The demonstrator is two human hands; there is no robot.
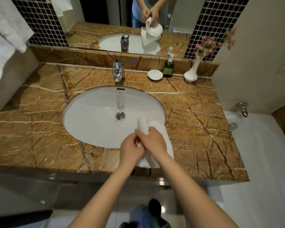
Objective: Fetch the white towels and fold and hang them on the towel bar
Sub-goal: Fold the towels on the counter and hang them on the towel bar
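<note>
At lower centre, over the front edge of the worktop (pixel 196 129) beside the sink (pixel 89 116), the left hand (pixel 132 149) and right hand (pixel 154 140) both clench their fingers round a partly rolled white towel (pixel 165 137), which I'd shake flat and square up before folding.

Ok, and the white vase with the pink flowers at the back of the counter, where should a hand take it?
Probably by the slim neck of the vase, just above its bulbous base, coming from the front. The backsplash is behind it, the wall close on its right and the soap bottle to its left, so only the front is open; the flowers crowd the top.
</note>
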